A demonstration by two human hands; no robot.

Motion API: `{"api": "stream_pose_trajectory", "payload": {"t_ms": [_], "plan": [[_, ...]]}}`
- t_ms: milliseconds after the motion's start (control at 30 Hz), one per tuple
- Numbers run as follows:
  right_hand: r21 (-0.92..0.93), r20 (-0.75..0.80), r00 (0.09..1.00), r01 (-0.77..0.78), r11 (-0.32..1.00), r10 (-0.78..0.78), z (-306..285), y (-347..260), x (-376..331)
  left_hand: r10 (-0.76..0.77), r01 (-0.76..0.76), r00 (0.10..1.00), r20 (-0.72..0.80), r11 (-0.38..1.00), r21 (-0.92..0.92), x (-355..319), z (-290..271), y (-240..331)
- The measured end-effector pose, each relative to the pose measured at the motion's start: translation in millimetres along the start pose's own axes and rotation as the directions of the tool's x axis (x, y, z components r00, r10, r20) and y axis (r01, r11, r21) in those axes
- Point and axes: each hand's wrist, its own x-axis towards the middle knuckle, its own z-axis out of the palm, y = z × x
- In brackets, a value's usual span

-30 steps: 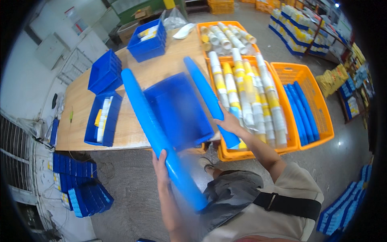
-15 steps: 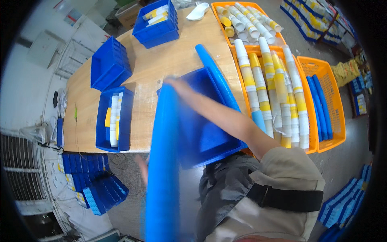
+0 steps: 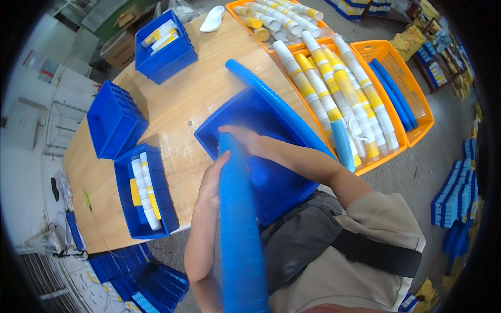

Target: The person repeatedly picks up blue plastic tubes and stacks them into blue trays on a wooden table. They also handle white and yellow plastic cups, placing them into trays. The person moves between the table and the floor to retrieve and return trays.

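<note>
A long blue tube, ringed with many fine seams, runs from the lower edge up over a large blue bin. My right hand is wrapped over its upper end. Just below, my left hand grips the tube's left side, thumb along it. The bin sits tilted at the table's near edge against my body; the part of its floor that shows is bare. A second long blue tube lies along the bin's far right side.
Blue bins with white and yellow rolls stand on the wooden table, beside a tilted blue bin. A white scoop-shaped piece lies at the back. Orange crates full of striped tubes line the right.
My left hand has come up from below the table edge onto the tube. The tube's upper end has moved down and slightly right, over the bin. The head view has shifted.
</note>
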Motion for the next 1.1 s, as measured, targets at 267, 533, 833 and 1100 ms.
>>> {"api": "stream_pose_trajectory", "payload": {"t_ms": [267, 533, 833, 1100], "plan": [[0.338, 0.048, 0.988, 0.123, 0.933, -0.147, -43, -4, 2, 0.009, -0.014, 1.0, -0.016, 0.946, -0.325, 29, 11, 1], [0.156, 0.114, 0.988, 0.083, 0.984, -0.101, -40, 9, -3, -0.106, 0.078, 0.992, -0.068, 0.942, -0.327, 45, -2, 0], [0.14, 0.295, 0.941, -0.215, 0.967, 0.166, -29, 17, 0, -0.093, 0.013, 0.98, -0.174, 0.91, -0.413, 26, -13, -15], [0.128, 0.254, 0.96, -0.152, 0.98, 0.116, -26, 38, 10, -0.071, 0.014, 0.989, -0.131, 0.921, -0.39, 8, -21, -26]]}}
